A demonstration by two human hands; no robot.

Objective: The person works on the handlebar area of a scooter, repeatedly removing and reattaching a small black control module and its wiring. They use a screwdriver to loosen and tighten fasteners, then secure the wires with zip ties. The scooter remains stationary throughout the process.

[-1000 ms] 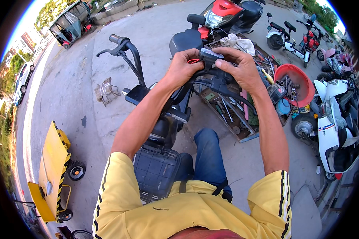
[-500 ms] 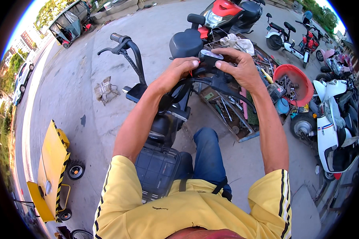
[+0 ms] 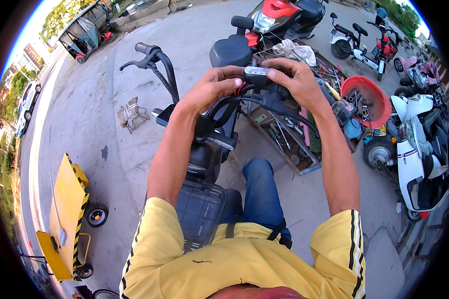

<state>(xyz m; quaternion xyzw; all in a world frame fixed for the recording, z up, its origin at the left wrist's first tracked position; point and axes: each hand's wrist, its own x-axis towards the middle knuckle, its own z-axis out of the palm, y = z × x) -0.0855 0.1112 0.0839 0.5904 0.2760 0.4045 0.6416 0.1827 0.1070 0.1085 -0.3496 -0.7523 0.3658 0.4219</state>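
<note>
In front of me, a small black box with a pale label is held up between both hands over a scooter's handlebar. My left hand grips its left end, the thumb pointing at the box and the other fingers partly hidden behind it. Close to that thumb shows a thin red wire. My right hand closes on the right end, thumb on the near side and fingers curled over the far side. Below the hands run black cables and a brake lever. The handlebar's left grip stands free of my hands.
A metal tray of tools lies beyond the handlebar, beside a red basin of metal parts. White scooters stand at right, a red scooter ahead. A yellow cart is at left, a tied bundle on the pavement.
The box has tipped so its labelled face shows more toward me, and it sits slightly left of before. Both hands have shifted a little with it and keep their hold.
</note>
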